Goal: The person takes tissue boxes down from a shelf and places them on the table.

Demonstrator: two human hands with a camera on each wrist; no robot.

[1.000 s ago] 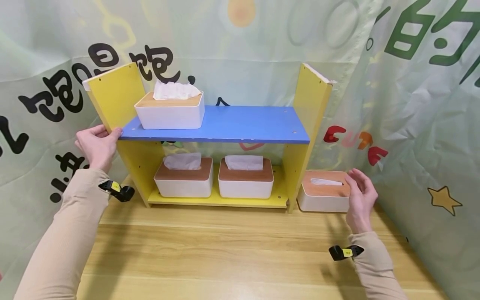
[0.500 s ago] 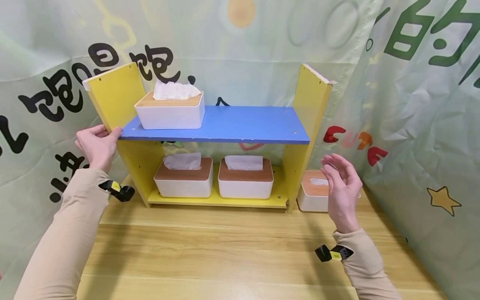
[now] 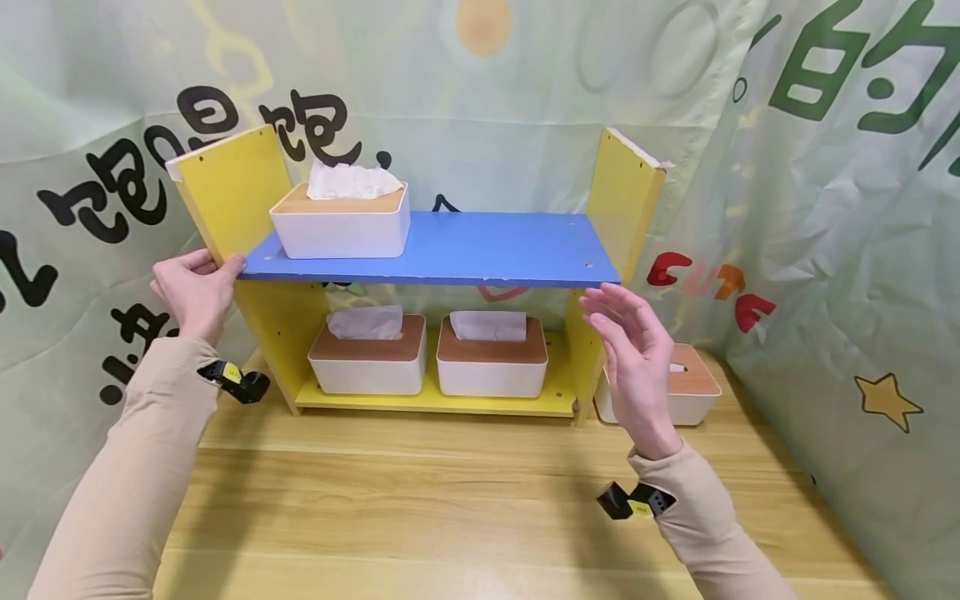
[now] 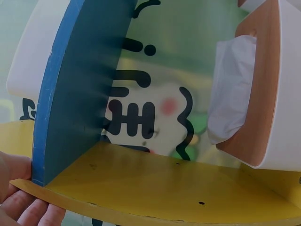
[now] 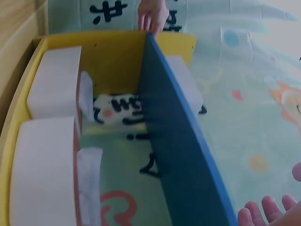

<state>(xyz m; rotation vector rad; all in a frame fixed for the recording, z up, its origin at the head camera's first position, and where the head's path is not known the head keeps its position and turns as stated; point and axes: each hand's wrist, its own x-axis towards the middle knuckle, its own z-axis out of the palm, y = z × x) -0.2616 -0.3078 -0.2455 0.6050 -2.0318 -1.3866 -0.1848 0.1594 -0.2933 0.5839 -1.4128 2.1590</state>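
My left hand (image 3: 197,292) pinches the left side panel (image 3: 236,187) of a yellow and blue shelf, its thumb beside the end of the blue board (image 3: 502,246). In the left wrist view the fingers (image 4: 33,212) go round the panel's outer side. My right hand (image 3: 637,362) is raised before the right side panel (image 3: 626,187), fingers apart and holding nothing. Partly behind it, a white tissue box (image 3: 693,383) with a wooden lid stands on the table. Another tissue box (image 3: 341,229) sits at the blue board's left end.
On the yellow bottom board (image 3: 435,404) stand a left tissue box (image 3: 367,367) and a right tissue box (image 3: 491,375), both with tissue sticking out. A printed curtain (image 3: 480,100) hangs behind the shelf and along both sides. The wooden table (image 3: 420,500) extends in front.
My right hand has moved left from the tissue box on the table to the front of the shelf's right panel. That box stays where it was. The left hand has kept its hold.
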